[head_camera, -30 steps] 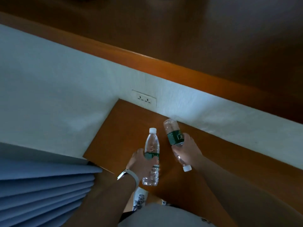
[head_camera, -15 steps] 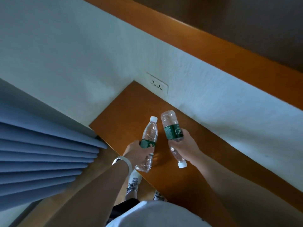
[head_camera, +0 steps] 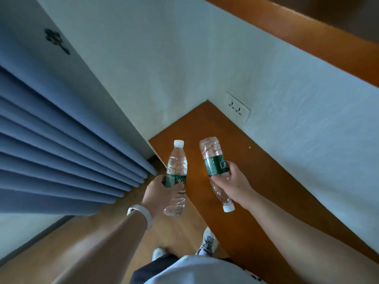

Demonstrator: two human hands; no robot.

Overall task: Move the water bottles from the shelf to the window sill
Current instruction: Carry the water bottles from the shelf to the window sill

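Two clear water bottles with green labels are in my hands, held above the left end of an orange-brown wooden shelf (head_camera: 256, 181). My left hand (head_camera: 159, 191) grips the first bottle (head_camera: 176, 167) at its label, white cap pointing away from me. My right hand (head_camera: 235, 184) grips the second bottle (head_camera: 213, 154) at its label, turned over so its white cap points toward me. The bottles are side by side and apart. No window sill is visible.
Blue pleated curtains (head_camera: 61, 156) hang at the left, close to the shelf's end. A white wall with a power socket (head_camera: 239, 108) backs the shelf. A higher wooden ledge (head_camera: 307, 42) runs above. Wooden floor (head_camera: 92, 242) and my shoes lie below.
My view has swung left, bringing the curtains further into frame. Both hands, each holding its bottle, have shifted toward the shelf's left end near the curtains.
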